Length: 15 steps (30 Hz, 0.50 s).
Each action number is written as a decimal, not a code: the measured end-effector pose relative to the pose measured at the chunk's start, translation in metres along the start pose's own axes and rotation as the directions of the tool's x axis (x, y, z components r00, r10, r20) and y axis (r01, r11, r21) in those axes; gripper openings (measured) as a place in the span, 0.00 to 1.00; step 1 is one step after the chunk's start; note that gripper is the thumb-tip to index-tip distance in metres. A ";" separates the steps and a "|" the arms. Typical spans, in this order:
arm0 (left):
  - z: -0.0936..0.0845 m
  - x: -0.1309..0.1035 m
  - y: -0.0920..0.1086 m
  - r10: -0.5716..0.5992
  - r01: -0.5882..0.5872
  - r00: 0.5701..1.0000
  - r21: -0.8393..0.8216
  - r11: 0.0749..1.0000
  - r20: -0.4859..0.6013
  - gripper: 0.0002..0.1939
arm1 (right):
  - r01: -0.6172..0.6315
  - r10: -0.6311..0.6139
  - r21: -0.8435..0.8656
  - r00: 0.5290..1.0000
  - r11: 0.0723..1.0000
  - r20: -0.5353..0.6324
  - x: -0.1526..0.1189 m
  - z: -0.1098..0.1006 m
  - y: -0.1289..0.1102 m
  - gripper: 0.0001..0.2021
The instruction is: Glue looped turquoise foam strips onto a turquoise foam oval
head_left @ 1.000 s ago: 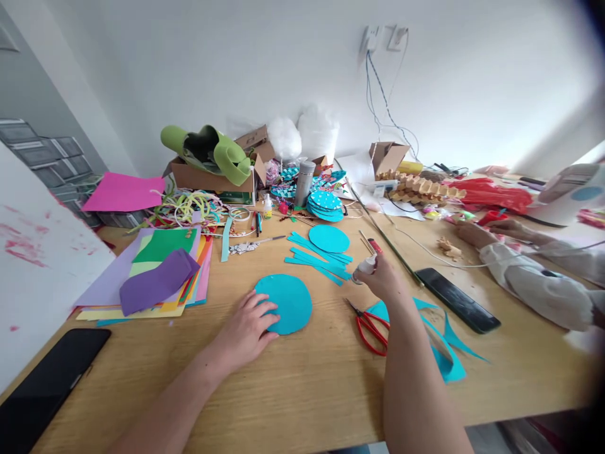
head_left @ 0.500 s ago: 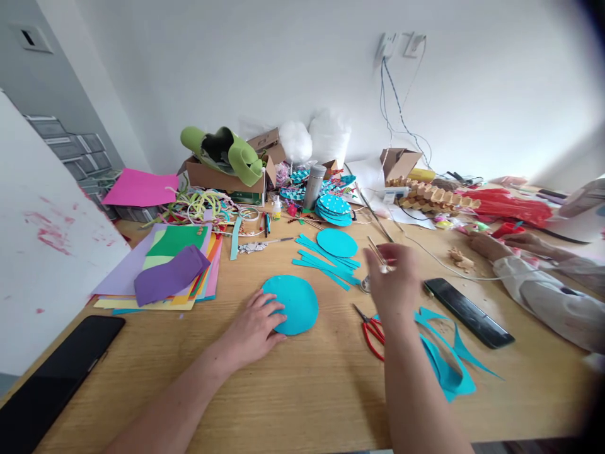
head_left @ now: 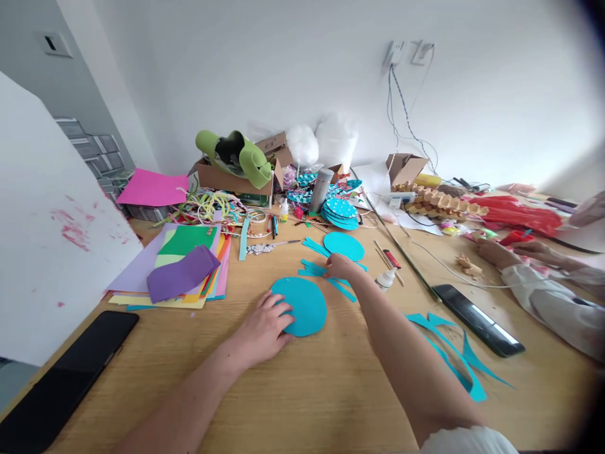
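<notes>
Head camera view, at a craft table (head_left: 302,403): the right hand (head_left: 343,266) is reaching in among the blue strips (head_left: 348,292), having just left the white bottle (head_left: 385,279). Its fingertips are closing in near one another at the strips; whether they are pinching one, this onlooker cannot tell. The left hand (head_left: 265,328) is resting on the left side of the near blue disc (head_left: 308,308), fingers a little spread, gripping nothing, just as it was a second ago. That disc is lying flat before the person, while a second disc (head_left: 344,243) is lying beyond, touching the strips.

A second earlier, the right hand was holding the bottle; now the bottle is sitting beside two thin sticks (head_left: 398,275) and a red tube (head_left: 391,259), leaving that hand free for the strips. The red-handled scissors, visible earlier, are now escaping view (probably hiding behind the right forearm (head_left: 401,347)).
</notes>
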<state>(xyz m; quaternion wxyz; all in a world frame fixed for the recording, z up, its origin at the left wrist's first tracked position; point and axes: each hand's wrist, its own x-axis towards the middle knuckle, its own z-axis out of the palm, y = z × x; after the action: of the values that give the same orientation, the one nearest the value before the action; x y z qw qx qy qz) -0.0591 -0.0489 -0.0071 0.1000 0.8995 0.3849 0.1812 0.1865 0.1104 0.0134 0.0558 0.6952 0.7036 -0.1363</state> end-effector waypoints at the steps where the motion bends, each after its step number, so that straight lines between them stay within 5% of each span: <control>1: 0.000 0.000 0.000 0.000 0.000 1.000 -0.001 1.000 -0.003 0.12 | 0.013 -0.013 0.000 1.000 1.000 0.025 0.002 -0.001 -0.001 0.16; 7: 0.003 -0.001 -0.002 0.011 -0.011 1.000 -0.004 1.000 -0.018 0.12 | 0.075 -0.074 -0.007 0.989 0.997 0.132 0.008 -0.007 -0.005 0.09; 15: 0.003 -0.001 -0.002 0.021 -0.021 1.000 0.002 1.000 -0.016 0.12 | 0.102 -0.086 -0.058 0.968 0.993 0.236 -0.002 -0.010 -0.008 0.14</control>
<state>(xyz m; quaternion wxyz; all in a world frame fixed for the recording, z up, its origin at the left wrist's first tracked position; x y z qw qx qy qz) -0.0595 -0.0480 -0.0107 0.0943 0.9020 0.3764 0.1890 0.1800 0.1108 0.0246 0.1558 0.6380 0.7286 -0.1946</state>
